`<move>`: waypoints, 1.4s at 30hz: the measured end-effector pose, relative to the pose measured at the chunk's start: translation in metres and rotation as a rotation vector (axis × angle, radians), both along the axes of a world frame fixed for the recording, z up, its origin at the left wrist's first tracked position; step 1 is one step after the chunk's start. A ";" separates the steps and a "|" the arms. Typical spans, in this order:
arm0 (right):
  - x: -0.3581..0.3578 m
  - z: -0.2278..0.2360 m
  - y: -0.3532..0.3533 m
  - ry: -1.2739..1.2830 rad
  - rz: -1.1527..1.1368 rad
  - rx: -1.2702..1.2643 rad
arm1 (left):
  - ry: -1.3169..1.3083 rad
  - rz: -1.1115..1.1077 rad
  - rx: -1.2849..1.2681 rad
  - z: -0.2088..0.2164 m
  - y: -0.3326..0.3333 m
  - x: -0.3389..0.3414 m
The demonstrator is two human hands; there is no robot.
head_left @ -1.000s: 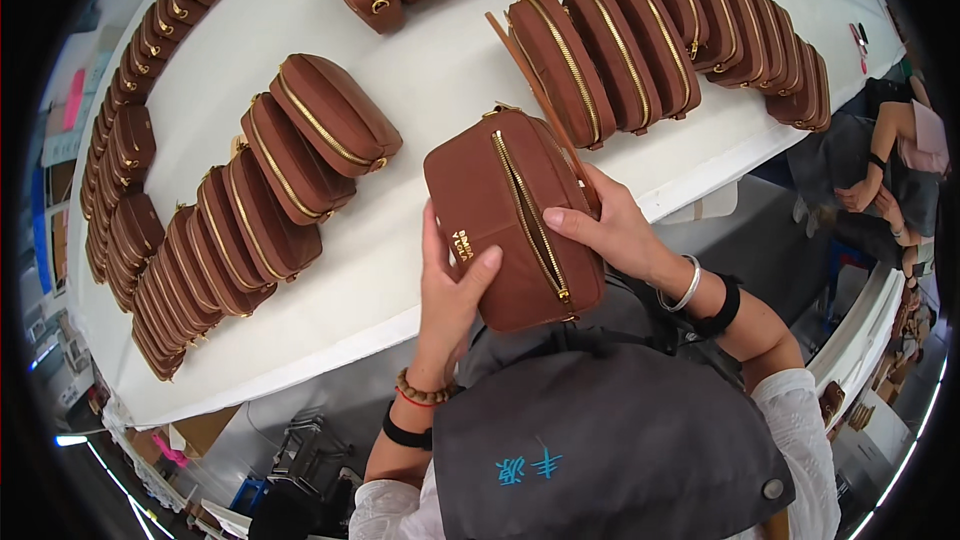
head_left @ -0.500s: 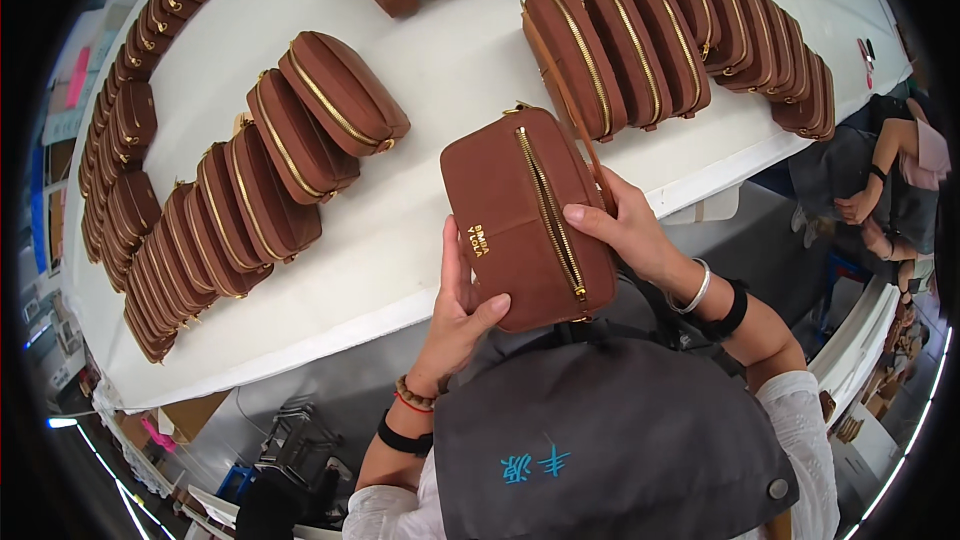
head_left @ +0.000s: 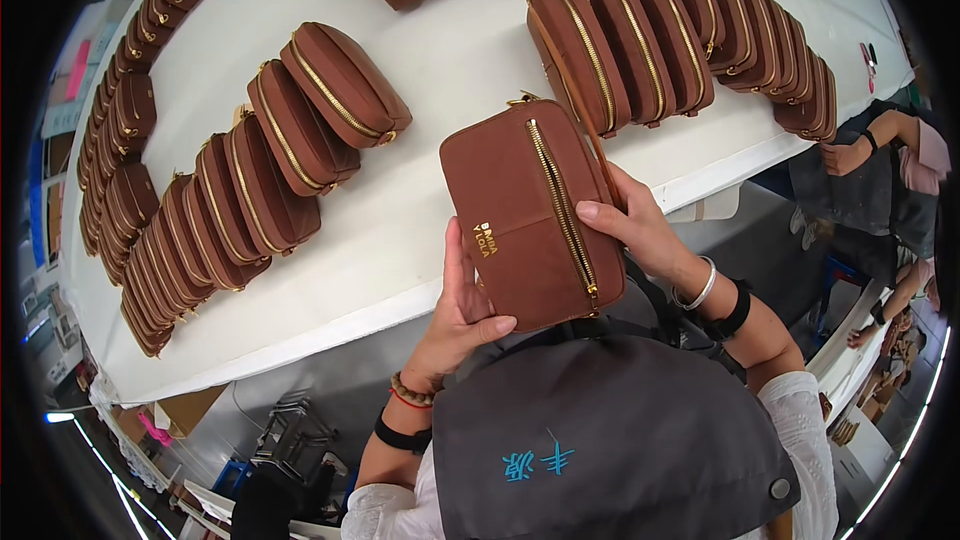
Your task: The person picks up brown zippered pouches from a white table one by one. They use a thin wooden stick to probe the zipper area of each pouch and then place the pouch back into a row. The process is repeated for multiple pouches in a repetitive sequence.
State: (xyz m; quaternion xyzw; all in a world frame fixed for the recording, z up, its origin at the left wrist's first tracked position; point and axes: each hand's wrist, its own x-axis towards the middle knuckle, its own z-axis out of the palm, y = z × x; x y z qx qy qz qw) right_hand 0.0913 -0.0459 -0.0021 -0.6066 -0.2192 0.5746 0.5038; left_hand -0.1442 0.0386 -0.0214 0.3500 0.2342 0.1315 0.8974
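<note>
Between my two hands is a brown rectangular zip bag (head_left: 500, 180), raised in front of me near the table's edge. Its flat face is turned up, with gold lettering on one side and a gold zipper running lengthwise. My left hand (head_left: 463, 300) holds the lower left corner, thumb on the face and fingers along the side. My right hand (head_left: 640, 225) grips the right side, its thumb beside the zipper. A thin brown strap (head_left: 578, 100) runs up from near my right fingers toward the standing bags. The fingers under the bag are hidden.
A long white table (head_left: 440, 50) bears rows of matching brown bags. One row (head_left: 250, 190) stands at left, another (head_left: 620, 50) at right, with more along the far left edge. A small red-and-black tool (head_left: 869, 66) lies far right. A co-worker's hand (head_left: 846, 155) is beyond the table's right edge.
The bag has tilted slightly and shifted a little to the right in my hands, and my grip stays on it. At the right, a co-worker's arms have moved apart.
</note>
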 end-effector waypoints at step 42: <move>-0.002 0.006 0.007 -0.972 0.338 0.128 | 0.368 -0.085 0.593 0.017 0.127 0.017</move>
